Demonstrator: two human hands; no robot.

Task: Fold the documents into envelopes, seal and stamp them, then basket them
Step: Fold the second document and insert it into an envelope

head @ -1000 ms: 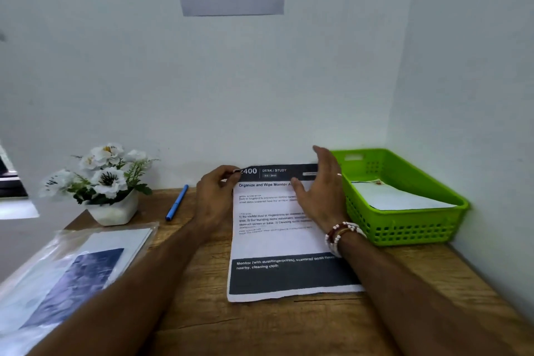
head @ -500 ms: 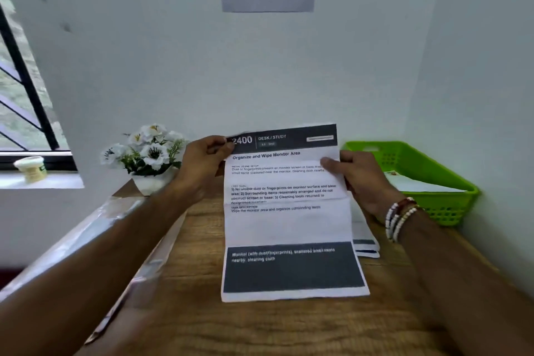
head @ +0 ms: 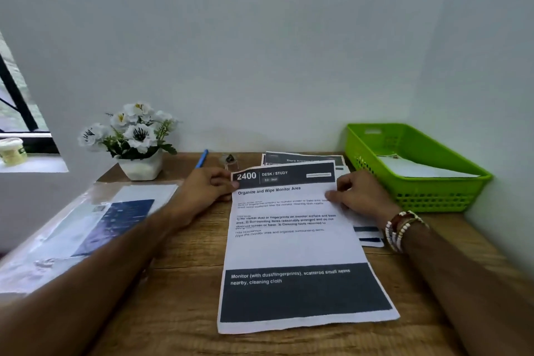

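One white envelope point(head: 419, 169), by the look of it, already lies in the green basket point(head: 427, 196). Left of the basket, a document point(head: 294, 243) lies unfolded on the counter point(head: 179, 283), far edge lifted. The left grip point(head: 208, 188) pinches its far left corner, and the right grip point(head: 361, 196) pinches its right edge. More sheets point(head: 303, 158) wait beneath, nearer the basket. Folding, sealing and stamping all remain.

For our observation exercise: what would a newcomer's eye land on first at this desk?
The printed sheet headed "Organize and Wipe Monitor Area" lies mid-desk, its top held by the left hand and right hand. A bright green basket sits far right, potted white flowers far left.
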